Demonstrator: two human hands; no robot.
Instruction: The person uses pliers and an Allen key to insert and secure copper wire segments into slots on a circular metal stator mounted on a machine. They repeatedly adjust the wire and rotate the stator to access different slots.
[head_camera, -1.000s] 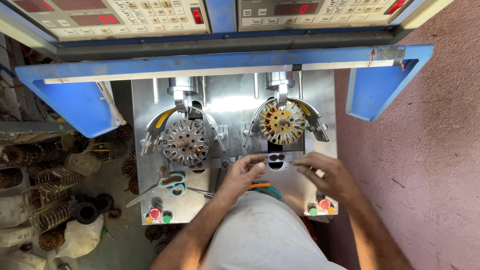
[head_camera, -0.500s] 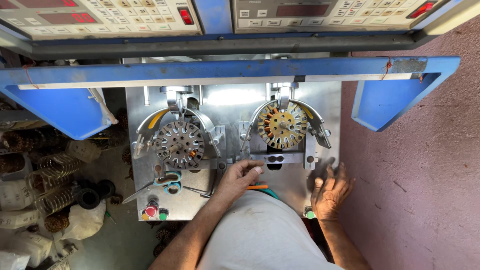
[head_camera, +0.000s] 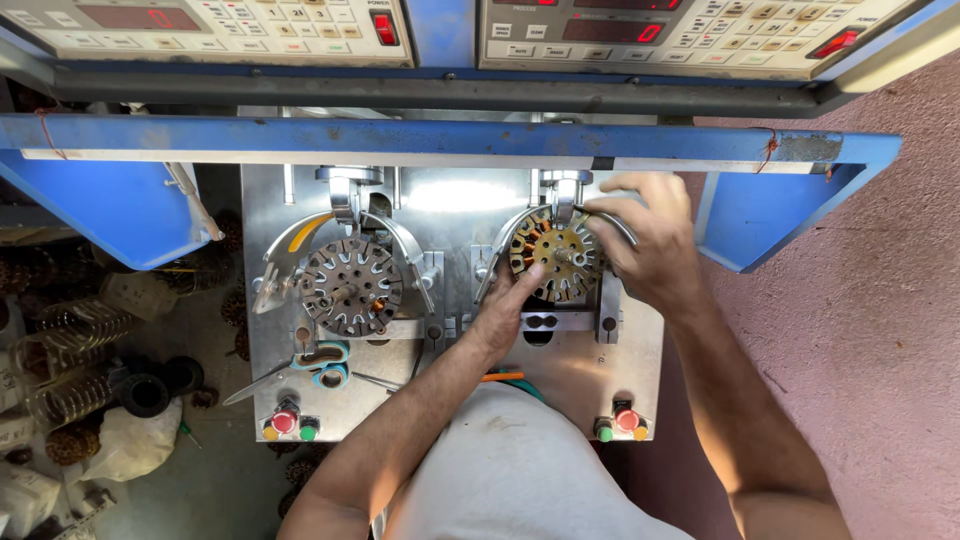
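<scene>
Nearest, the left hand (head_camera: 500, 312) presses its fingertips on the lower left edge of the round brass-coloured slotted stator core (head_camera: 556, 256) seated in the right-hand fixture of the steel winding machine bed (head_camera: 452, 400). The right hand (head_camera: 646, 238) curls pinching at the core's upper right edge, so seating looks unfinished. Further left, the 2nd grey slotted core (head_camera: 350, 285) sits mounted and untouched.

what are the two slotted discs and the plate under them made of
Right disc, under both hands: looks like metal with copper-coloured wire, brassy sheen. Left disc: bare grey metal, dull, probably steel. Plate: bright sheet metal, glare and scuffs; steel or aluminium, can't tell.
</scene>
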